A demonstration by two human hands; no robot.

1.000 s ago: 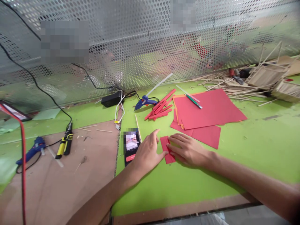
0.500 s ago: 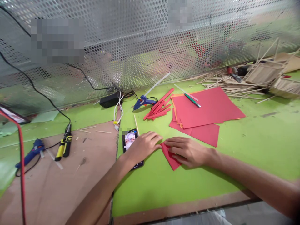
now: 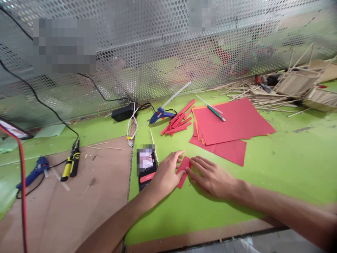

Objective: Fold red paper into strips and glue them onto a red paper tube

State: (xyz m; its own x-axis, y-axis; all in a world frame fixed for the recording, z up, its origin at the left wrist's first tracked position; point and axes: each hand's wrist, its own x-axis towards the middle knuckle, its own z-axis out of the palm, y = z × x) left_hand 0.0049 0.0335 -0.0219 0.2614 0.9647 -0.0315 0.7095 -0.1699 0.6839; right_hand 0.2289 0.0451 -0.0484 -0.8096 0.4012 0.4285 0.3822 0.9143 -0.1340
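Observation:
A narrow piece of folded red paper lies on the green tabletop between my hands. My left hand is at its left side, thumb pressed on the paper and fingers curved beyond its far left edge. From the right, my right hand lies palm down with fingers stretched out, its fingertips touching the paper's right edge. Part of the paper's edges is hidden under the fingertips. A lit phone lies just left of my left hand, partly covered by it.
Beyond my hands are red paper sheets with a green-handled tool on top, folded red strips and a blue glue gun. Yellow-black pliers and another glue gun lie left. Wooden sticks pile up at back right.
The red paper has gone from a wider, angled shape to a narrow strip. My left thumb has come onto it, and my right hand has drawn back from covering it. The phone's screen differs.

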